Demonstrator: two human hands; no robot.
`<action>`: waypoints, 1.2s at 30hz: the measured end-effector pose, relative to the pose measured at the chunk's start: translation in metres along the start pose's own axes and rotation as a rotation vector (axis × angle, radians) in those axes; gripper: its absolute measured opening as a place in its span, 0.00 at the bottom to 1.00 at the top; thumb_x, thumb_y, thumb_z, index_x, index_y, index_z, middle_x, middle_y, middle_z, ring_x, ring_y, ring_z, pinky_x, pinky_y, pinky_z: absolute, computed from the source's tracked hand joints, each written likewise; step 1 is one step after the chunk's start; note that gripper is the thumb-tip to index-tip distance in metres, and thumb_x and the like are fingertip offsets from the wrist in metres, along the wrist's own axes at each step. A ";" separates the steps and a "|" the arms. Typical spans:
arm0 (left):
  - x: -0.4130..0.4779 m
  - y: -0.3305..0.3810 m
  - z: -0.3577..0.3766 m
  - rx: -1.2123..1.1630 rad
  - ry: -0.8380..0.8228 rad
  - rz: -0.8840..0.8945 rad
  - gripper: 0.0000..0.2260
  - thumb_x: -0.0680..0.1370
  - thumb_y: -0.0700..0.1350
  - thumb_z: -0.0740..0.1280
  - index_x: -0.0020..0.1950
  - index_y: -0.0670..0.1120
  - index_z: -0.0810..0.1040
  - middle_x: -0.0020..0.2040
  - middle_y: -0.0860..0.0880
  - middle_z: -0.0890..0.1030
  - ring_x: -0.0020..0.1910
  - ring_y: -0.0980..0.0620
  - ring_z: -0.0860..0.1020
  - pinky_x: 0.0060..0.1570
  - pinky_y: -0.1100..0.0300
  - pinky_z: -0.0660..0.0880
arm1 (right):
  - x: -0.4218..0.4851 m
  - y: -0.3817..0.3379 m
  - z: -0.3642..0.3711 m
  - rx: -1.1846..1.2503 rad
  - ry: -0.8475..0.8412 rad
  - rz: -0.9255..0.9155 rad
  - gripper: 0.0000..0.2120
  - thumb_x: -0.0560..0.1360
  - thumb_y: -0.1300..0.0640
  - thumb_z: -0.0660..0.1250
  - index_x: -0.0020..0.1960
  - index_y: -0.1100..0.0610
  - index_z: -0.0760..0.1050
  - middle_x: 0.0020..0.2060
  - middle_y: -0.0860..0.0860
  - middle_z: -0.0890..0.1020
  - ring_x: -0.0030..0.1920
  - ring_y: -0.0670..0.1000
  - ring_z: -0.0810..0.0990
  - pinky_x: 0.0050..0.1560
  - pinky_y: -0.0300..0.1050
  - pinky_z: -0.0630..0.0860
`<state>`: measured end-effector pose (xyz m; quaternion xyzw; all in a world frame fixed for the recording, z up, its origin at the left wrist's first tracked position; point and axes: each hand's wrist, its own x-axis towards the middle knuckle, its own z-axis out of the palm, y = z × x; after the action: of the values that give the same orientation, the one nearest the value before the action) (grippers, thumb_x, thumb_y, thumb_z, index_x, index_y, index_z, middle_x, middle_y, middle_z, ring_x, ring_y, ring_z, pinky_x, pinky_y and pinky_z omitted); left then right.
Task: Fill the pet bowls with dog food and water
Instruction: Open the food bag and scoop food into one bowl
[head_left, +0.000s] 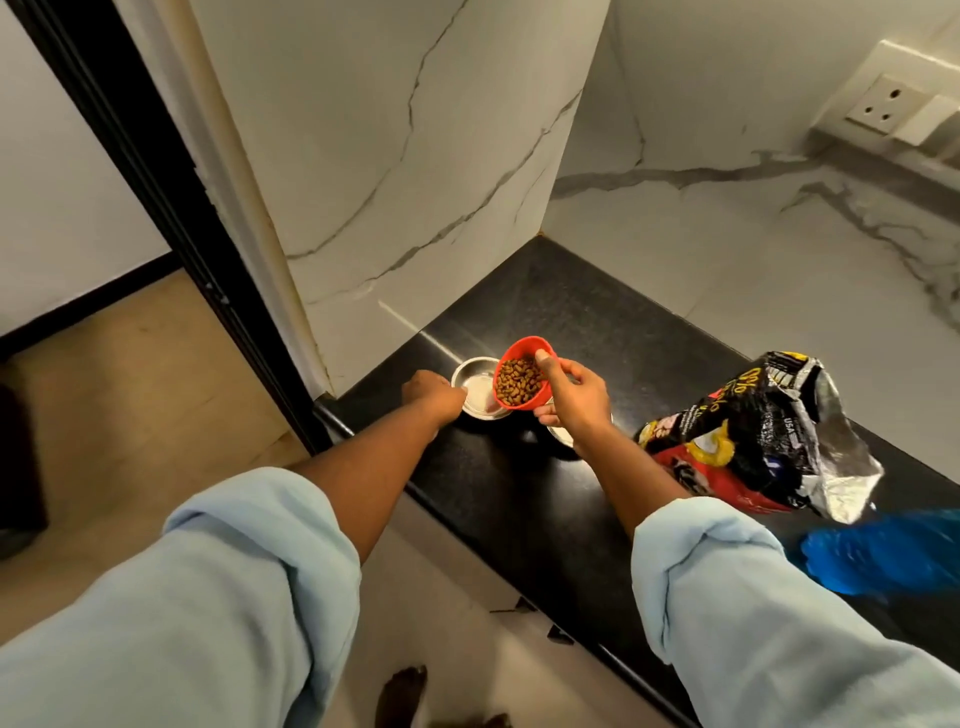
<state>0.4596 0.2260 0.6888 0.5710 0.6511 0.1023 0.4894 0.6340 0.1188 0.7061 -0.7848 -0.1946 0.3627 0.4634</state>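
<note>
My right hand grips a red plastic cup holding brown kibble, tilted over a steel pet bowl on the black countertop. That bowl looks empty inside. My left hand holds the bowl's left rim. A second steel bowl sits under my right hand and is mostly hidden. An open dog food bag, black and red with a silver lining, lies to the right.
A blue object, blurred, lies at the counter's right edge. Marble walls close the counter at the back and left. A wall socket sits at upper right. Beyond the counter's front edge is floor, with my feet below.
</note>
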 end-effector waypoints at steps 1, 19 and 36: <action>0.001 0.002 0.001 0.006 0.003 -0.012 0.14 0.78 0.48 0.75 0.59 0.42 0.86 0.60 0.42 0.85 0.60 0.43 0.83 0.58 0.54 0.81 | 0.001 -0.001 0.001 -0.028 0.001 -0.026 0.33 0.70 0.27 0.73 0.66 0.48 0.80 0.43 0.52 0.89 0.34 0.54 0.88 0.44 0.54 0.88; -0.003 0.002 0.003 -0.050 0.057 -0.043 0.09 0.81 0.41 0.69 0.59 0.43 0.86 0.59 0.43 0.84 0.51 0.46 0.83 0.43 0.60 0.75 | -0.009 -0.018 0.011 -0.344 0.056 -0.331 0.35 0.71 0.30 0.74 0.72 0.47 0.77 0.57 0.50 0.85 0.54 0.51 0.85 0.55 0.54 0.85; -0.005 0.000 0.001 -0.076 0.040 -0.040 0.09 0.81 0.40 0.70 0.60 0.43 0.85 0.60 0.42 0.84 0.58 0.44 0.83 0.48 0.59 0.77 | -0.002 -0.019 0.011 -0.645 0.003 -0.580 0.39 0.72 0.26 0.70 0.77 0.43 0.70 0.62 0.45 0.79 0.57 0.44 0.75 0.54 0.45 0.73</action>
<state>0.4599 0.2214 0.6903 0.5367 0.6679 0.1284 0.4994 0.6248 0.1333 0.7205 -0.8028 -0.5099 0.1368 0.2773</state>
